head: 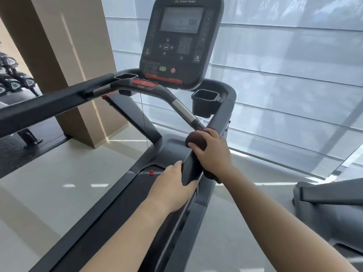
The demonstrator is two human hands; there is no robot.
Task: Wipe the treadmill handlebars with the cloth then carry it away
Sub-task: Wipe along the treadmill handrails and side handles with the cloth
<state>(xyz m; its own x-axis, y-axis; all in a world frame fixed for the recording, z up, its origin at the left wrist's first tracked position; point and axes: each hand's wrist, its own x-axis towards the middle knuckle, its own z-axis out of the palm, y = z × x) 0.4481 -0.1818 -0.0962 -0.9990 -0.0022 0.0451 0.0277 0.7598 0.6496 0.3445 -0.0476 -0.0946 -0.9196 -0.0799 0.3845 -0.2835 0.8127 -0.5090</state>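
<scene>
The black right handlebar [223, 116] of the treadmill runs from the console down toward me. My right hand [211, 152] presses a dark brown cloth [196, 141] around this bar; a bit of cloth also shows under my wrist. My left hand [172, 185] grips the near end of the same bar, just below the right hand. The left handlebar [45, 104] crosses the left side of the view. A curved inner bar with a silver grip [181, 109] joins near the cloth.
The console [180, 42] with screen and buttons stands ahead, a cup holder [205, 102] to its right. The belt and deck [117, 213] lie below. A beige pillar [68, 65] and a dumbbell rack [13, 79] stand left; another machine [330, 201] sits right by the shaded window.
</scene>
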